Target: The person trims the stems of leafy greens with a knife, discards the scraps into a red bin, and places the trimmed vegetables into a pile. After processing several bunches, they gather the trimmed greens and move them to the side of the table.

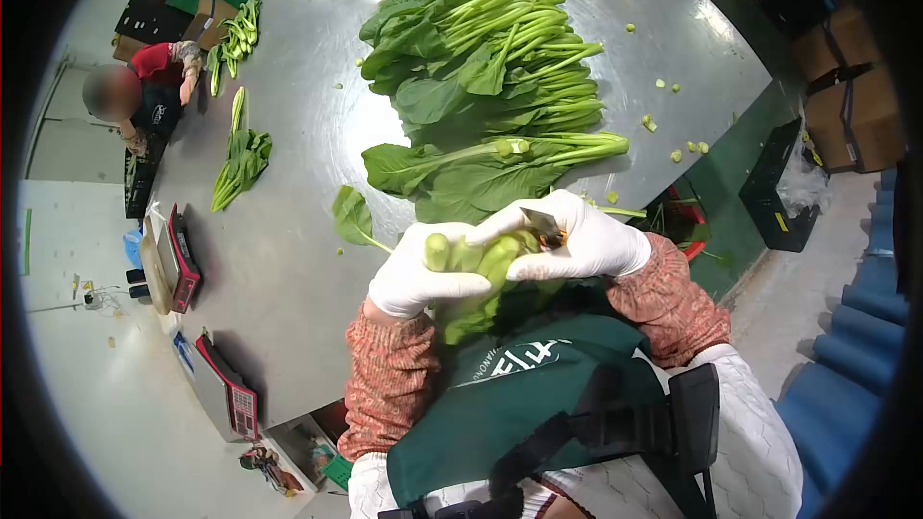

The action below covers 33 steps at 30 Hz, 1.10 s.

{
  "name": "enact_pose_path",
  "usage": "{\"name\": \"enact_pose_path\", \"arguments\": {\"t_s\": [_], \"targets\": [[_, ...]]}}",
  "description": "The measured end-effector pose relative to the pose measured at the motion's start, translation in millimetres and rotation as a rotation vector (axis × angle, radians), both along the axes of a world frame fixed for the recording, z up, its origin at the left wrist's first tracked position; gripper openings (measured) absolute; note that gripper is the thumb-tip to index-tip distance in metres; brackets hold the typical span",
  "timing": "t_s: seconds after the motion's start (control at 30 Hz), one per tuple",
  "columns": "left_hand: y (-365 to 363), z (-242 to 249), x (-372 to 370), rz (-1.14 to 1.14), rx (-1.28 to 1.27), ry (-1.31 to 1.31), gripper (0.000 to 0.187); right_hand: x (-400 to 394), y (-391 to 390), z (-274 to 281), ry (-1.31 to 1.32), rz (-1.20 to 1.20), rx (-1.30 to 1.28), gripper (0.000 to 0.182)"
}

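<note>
White gloves cover both of my hands, which are close together over the near edge of the metal table. My left hand (413,271) is wrapped round a bunch of green stems (471,264), with the leaves hanging below toward my apron. In my right hand (586,240) is a small knife (544,224), its dark blade beside the stem ends; the fingers of this hand also touch the bunch. Just beyond my hands lies a large pile of leafy greens (500,67), stems pointing right. One loose leaf (354,215) rests left of the pile, near my left hand.
Cut stem pieces (676,155) are scattered on the metal table (308,135). Two red scales (181,259) stand at its left edge. A person (159,86) works at the far left near more greens (242,168). A red basket (692,248) and black crate (774,202) are at right.
</note>
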State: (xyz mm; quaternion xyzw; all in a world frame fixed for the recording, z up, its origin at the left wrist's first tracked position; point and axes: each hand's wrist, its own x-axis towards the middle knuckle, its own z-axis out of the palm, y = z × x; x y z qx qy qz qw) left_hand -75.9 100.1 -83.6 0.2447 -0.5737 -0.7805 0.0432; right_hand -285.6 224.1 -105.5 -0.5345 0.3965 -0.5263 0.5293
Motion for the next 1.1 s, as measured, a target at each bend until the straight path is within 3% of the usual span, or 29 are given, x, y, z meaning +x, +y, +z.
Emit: {"name": "enact_pose_path", "arguments": {"t_s": [0.03,0.07,0.13,0.17,0.27,0.33,0.37,0.4,0.43,0.47,0.5,0.53,0.57,0.6,0.7,0.73,0.83,0.9,0.97,1.0,1.1], "targets": [[0.6,0.0,-3.1,0.005,-0.017,0.014,0.039,3.0,-3.3,1.0,0.031,-0.048,-0.108,0.04],[5.0,4.7,-3.3,0.095,0.021,0.01,0.04,1.1,-3.3,7.5,0.122,-0.116,-0.044,0.037],[12.9,13.6,-9.0,0.096,-0.234,-0.089,0.044,4.7,-4.7,5.5,0.203,-0.277,-0.007,0.032],[15.9,13.9,-11.0,0.094,-0.358,-0.133,0.047,5.6,-1.9,5.0,0.089,-0.263,0.226,0.032],[21.7,3.1,-11.1,0.203,-0.87,-0.171,0.037,10.7,-0.1,-10.2,0.357,-0.413,0.04,0.023],[16.9,1.0,-6.8,0.32,-1.11,-0.125,0.031,3.3,7.1,-23.2,0.144,-0.41,0.248,0.022],[9.5,7.7,-0.3,0.422,-1.016,-0.104,0.032,-2.7,13.6,-28.7,0.036,-0.407,0.351,0.021],[0.5,23.0,5.9,0.487,-1.128,-0.131,0.03,-16.0,21.4,-30.4,0.026,-0.39,0.453,0.021],[-7.2,33.9,16.0,0.578,-1.089,-0.19,0.027,-31.9,30.2,-59.6,0.182,-0.397,0.401,0.021],[-9.7,46.2,25.6,0.68,-0.883,-0.152,0.027,-45.5,44.3,-68.8,0.484,-0.486,0.292,0.023],[-18.9,49.6,40.6,0.684,-0.98,-0.148,0.029,-58.4,54.1,-71.9,0.786,-0.565,0.17,0.027],[-24.8,55.3,54.2,0.777,-0.854,-0.107,0.031,-71.3,60.1,-68.1,0.883,-0.682,0.239,0.031],[-31.8,51.9,62.8,0.775,-0.965,-0.111,0.031,-81.7,60.3,-64.6,0.971,-0.8,0.311,0.036],[-30.6,51.5,62.9,0.788,-0.98,-0.114,0.032,-87.6,55.2,-84.9,0.898,-0.917,0.046,0.041],[-24.9,49.6,53.0,0.773,-1.055,-0.111,0.033,-104.9,41.8,-116.3,1.277,-0.715,0.188,0.047],[-20.7,47.5,50.3,0.799,-0.961,-0.112,0.033,-108.9,36.8,-115.6,1.276,-0.697,0.196,0.039],[-19.3,49.1,59.6,0.78,-1.04,-0.16,0.037,-117.0,43.2,-67.3,0.47,-0.687,0.395,0.027],[-20.4,48.9,69.1,0.833,-0.986,-0.128,0.037,-111.3,47.6,-29.3,0.285,-0.77,0.269,0.024],[-19.6,49.4,68.9,0.811,-0.944,-0.095,0.037,-110.3,45.2,-0.1,0.235,-0.859,0.295,0.021],[-15.9,51.9,66.0,0.77,-0.927,-0.084,0.037,-113.5,39.0,-10.1,0.395,-0.917,0.16,0.023],[1.8,63.3,53.1,0.532,-0.915,-0.145,0.039,-87.3,24.8,5.3,0.506,-0.877,0.021,0.027]]}}
